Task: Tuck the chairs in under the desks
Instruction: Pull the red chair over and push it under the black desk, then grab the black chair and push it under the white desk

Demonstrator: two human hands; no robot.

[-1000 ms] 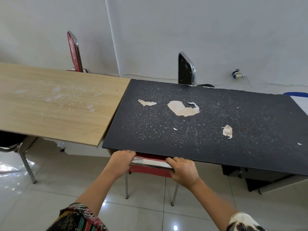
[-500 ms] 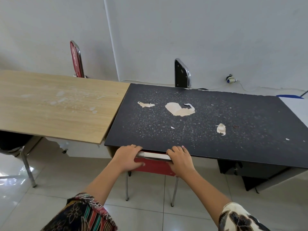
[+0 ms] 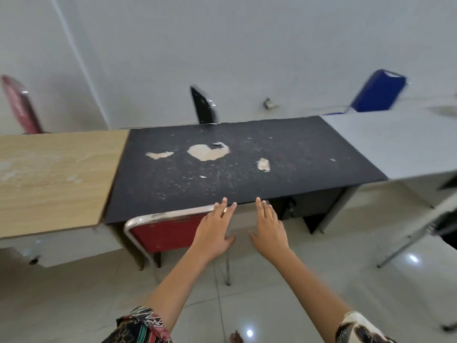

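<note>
Three desks (image 3: 247, 157) side by side along wall (image 3: 247, 45); chair (image 3: 168, 231) tucked under middle desk, three chairs (image 3: 204, 105) behind.

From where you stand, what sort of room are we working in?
Probably a plain classroom or shared office: a black desk, wooden desk and grey desk stand in a row by a bare wall, with metal-framed chairs such as the red chair.

Plain white walls (image 3: 247, 45) meet at a vertical corner seam (image 3: 81, 68) at upper left. A small fitting (image 3: 268, 103) with a cable is mounted low on the far wall. The floor (image 3: 74, 305) consists of glossy pale tiles with visible grout lines. Bright light reflections (image 3: 249, 332) appear on the tiles.
</note>
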